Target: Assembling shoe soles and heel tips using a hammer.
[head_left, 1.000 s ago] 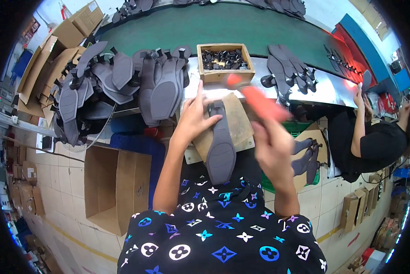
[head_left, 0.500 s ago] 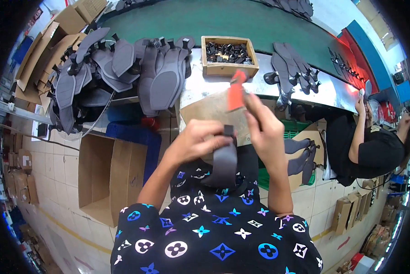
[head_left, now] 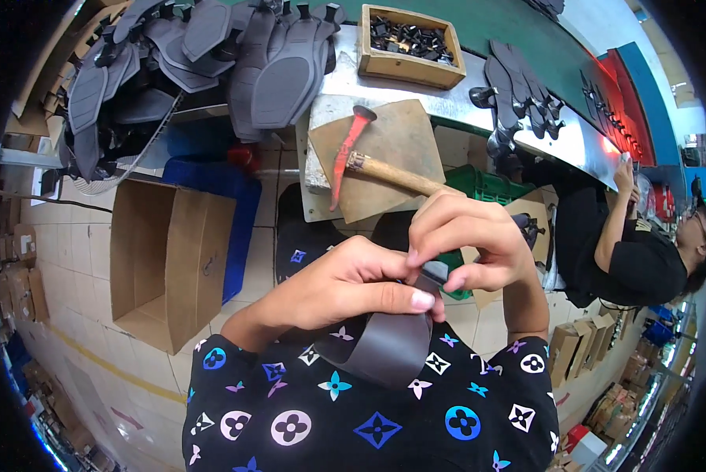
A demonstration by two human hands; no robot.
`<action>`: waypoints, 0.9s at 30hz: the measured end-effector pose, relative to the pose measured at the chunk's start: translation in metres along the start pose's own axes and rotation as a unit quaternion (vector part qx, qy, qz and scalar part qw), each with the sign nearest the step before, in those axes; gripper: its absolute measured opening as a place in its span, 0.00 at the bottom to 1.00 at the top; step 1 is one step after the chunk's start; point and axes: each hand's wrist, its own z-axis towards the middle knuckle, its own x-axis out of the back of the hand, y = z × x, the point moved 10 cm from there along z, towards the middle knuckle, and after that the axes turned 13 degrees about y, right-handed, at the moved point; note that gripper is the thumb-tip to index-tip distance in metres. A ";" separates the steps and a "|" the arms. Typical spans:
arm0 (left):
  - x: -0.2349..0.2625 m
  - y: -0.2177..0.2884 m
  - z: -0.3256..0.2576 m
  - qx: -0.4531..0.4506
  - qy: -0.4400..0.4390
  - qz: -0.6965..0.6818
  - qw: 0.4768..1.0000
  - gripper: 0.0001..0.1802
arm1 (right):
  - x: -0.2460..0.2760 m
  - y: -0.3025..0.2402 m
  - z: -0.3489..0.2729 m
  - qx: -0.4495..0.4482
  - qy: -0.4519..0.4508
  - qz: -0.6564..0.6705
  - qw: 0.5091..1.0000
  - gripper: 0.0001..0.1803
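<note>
Your left hand (head_left: 345, 287) is clenched on a grey sole piece (head_left: 388, 346), thumb laid flat across its upper edge, fingers curled behind it. Your right hand (head_left: 467, 240) is closed on the same piece from above, fingertips pinching its top end where it meets your left thumb. Both grips are firm on the piece; the two hands touch each other.

The sole piece sits close to your chest, below the table edge, hanging down over your black patterned shirt (head_left: 369, 417). Its lower end is rounded; its upper end is hidden under your fingers.

On the table (head_left: 345, 75), a hammer (head_left: 369, 161) with a red head and wooden handle lies across a brown square board (head_left: 400, 138); the handle runs toward your right hand and goes out of sight behind it. Behind the board, a wooden box (head_left: 408, 67) holds small dark parts. A heap of grey soles (head_left: 211, 55) covers the left end of the table. More dark soles (head_left: 514, 90) lie in a row to the right of the box.

On the floor to your left, an open cardboard box (head_left: 160, 263) stands beside a blue crate (head_left: 219, 185). A green crate (head_left: 487, 185) shows under the table at right.

Another person (head_left: 636, 252) in a black shirt sits further along on your right, one arm raised to the table edge.
</note>
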 end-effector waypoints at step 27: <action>0.137 0.162 -0.129 -0.491 0.556 0.421 0.523 0.13 | 0.057 0.065 -0.004 -0.013 0.149 -0.445 0.883 0.26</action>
